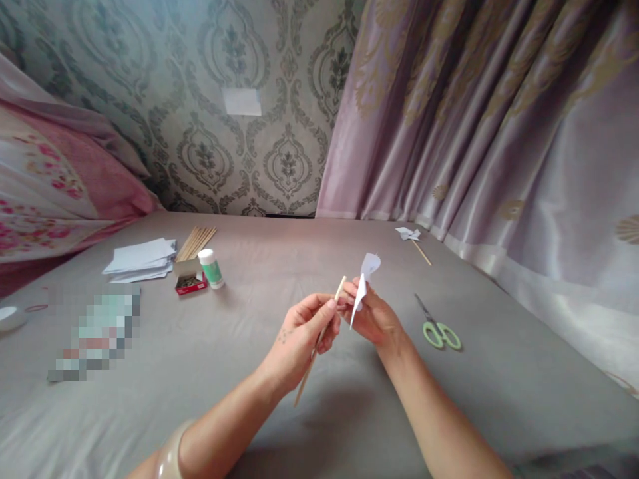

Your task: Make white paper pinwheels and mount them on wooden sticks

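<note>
My left hand is closed around a thin wooden stick, which slants from upper right to lower left with its top end showing above my fingers. Close beside it, my right hand pinches a folded white paper pinwheel, seen partly edge-on. The stick's top end is next to the paper, and my fingers hide whether they touch. To the right lie scissors with pale green handles, blades pointing away from me.
At the back left are a paper stack, several wooden sticks, a small red box of tiny dark pieces and a green-and-white glue bottle. A finished-looking pinwheel lies far right. A white roll sits far left.
</note>
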`<control>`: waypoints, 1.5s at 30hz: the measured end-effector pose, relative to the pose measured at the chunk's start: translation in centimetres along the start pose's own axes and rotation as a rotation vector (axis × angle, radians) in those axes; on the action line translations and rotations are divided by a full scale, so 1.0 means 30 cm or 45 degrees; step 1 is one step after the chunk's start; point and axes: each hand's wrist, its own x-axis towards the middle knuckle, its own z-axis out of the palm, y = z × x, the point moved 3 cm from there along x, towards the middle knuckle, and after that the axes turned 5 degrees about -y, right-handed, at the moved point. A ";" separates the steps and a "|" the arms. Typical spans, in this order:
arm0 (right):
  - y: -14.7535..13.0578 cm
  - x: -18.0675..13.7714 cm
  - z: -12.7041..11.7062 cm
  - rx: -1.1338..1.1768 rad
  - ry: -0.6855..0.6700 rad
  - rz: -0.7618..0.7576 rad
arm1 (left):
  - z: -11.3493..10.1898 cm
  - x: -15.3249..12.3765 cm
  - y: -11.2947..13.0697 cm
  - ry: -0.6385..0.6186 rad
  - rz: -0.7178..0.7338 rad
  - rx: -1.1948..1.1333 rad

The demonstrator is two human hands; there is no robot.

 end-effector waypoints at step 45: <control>0.088 -0.021 0.012 -0.411 -0.134 0.189 | -0.025 -0.062 -0.032 -0.010 -0.076 -0.055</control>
